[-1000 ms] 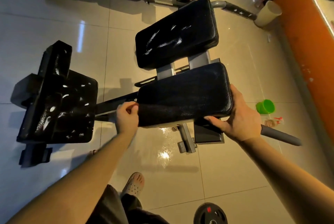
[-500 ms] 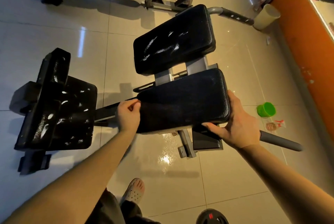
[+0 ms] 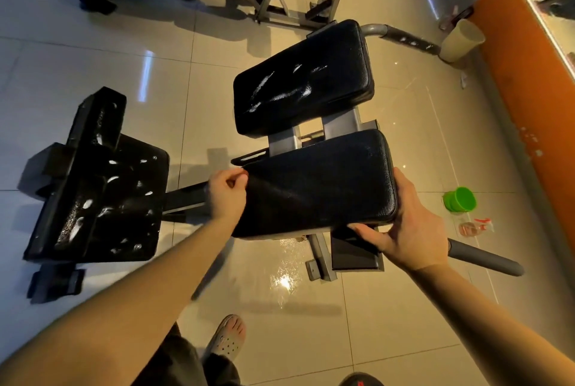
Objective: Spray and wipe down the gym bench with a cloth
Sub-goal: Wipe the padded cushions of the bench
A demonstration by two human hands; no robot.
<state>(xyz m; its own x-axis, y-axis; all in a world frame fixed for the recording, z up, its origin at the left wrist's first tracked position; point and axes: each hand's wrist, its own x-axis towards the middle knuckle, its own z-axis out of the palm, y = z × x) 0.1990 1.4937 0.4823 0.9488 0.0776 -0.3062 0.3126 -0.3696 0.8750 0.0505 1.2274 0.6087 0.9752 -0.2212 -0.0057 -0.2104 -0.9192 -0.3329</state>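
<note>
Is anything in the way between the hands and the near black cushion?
Nothing visible. The left hand pinches the cushion at its left end, and the right hand grips its right end, fingers underneath.

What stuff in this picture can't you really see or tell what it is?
Head view:
- The dark fold the left hand pinches: cloth or cover of the near pad? Black on black.
- Right hand: some fingers hidden under the near pad.
- Red and clear thing on the floor: too small, blurred.
- Round dark thing: cut off by the bottom edge.
</note>
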